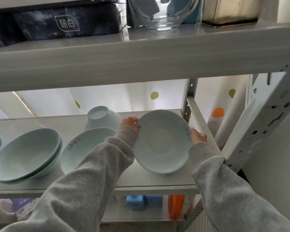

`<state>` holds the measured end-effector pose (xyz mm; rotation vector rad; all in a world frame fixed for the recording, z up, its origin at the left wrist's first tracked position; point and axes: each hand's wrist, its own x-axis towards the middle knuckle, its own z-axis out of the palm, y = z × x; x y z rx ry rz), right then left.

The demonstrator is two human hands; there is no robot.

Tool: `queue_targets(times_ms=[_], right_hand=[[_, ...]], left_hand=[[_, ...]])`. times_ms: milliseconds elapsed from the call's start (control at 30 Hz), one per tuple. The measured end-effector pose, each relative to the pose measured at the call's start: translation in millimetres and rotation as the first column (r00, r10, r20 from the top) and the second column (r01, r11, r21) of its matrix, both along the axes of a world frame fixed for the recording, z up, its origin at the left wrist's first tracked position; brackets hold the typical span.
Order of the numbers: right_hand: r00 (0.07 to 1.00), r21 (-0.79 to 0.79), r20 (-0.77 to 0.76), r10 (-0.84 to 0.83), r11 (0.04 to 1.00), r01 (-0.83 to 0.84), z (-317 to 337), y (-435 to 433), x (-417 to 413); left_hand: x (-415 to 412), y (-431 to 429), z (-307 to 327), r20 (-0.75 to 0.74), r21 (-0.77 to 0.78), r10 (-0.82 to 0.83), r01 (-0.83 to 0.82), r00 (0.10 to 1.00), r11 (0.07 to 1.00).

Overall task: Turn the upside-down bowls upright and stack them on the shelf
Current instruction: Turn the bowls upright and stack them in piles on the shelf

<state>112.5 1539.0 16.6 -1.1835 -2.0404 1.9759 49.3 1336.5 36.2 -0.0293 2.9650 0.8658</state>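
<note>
1. Nearest you: both grey sleeves reach up into the shelf [157, 181]. Your left hand [130, 123] and right hand [197, 136] each pinch the rim of one pale bowl [162, 141], left at its upper-left edge, right at its right edge. Neither hand is free.
2. That bowl sits between your hands, tilted on edge, its face toward you. Lower rim looks to touch or hover just above the board; can't tell which. Whether you're seeing inside or underside is hard to judge.
3. Key relation for the next move, my judgement: the single upright bowl [84, 148] lies just left of your left hand, partly hidden by that sleeve. So the held bowl likely goes left & down onto it, left hand leading.
4. Further left of that: a stacked pair [26, 153], upright. Another bowl is cut off at the frame's left edge.
5. Beyond your left hand, toward the back: one upside-down bowl [102, 118], foot ring up, not yet turned.
</note>
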Motion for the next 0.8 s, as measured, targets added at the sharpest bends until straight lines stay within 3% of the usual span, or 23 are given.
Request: queue_targets(times_ms=[100, 233, 400, 533, 600, 700, 800], right_hand=[[1.000, -0.016, -0.017, -0.020, 1.000, 0.019, 0.7, 3.8, -10.0], [0.997, -0.010, -0.050, -0.052, 0.999, 0.052, 5.6, -0.1, -13.5], [1.000, 0.093, -0.013, 0.020, 0.996, -0.018, 7.2, -6.1, -14.8], [1.000, 0.144, -0.017, 0.006, 0.990, -0.004, 6.3, -10.8, -15.4], [0.999, 0.169, -0.036, -0.033, 0.985, 0.039, 3.3, -14.7, -15.8], [0.996, 0.178, -0.068, -0.064, 0.981, 0.075, -1.1, -20.9, -14.2], [0.996, 0.258, -0.059, -0.060, 0.963, 0.073, -2.6, -25.8, -12.9]], left_hand=[[-13.0, -4.0, -1.9, 0.121, -0.017, 0.012, -0.010, 0.993, 1.000], [-21.3, -7.8, -9.9, 0.254, -0.166, -0.045, 0.089, 0.966, 0.982], [-27.7, -11.1, -12.7, 0.178, -0.244, -0.095, 0.137, 0.979, 0.960], [-48.3, -35.7, -1.9, -0.032, -0.111, -0.015, 0.011, 0.999, 0.994], [-68.8, -61.6, -7.1, -0.078, -0.129, 0.084, -0.093, 0.993, 0.987], [-81.6, -100.1, -23.0, 0.024, -0.277, 0.269, -0.252, 0.963, 0.927], [-92.6, -122.6, -40.6, 0.098, -0.175, 0.420, -0.400, 0.902, 0.900]])
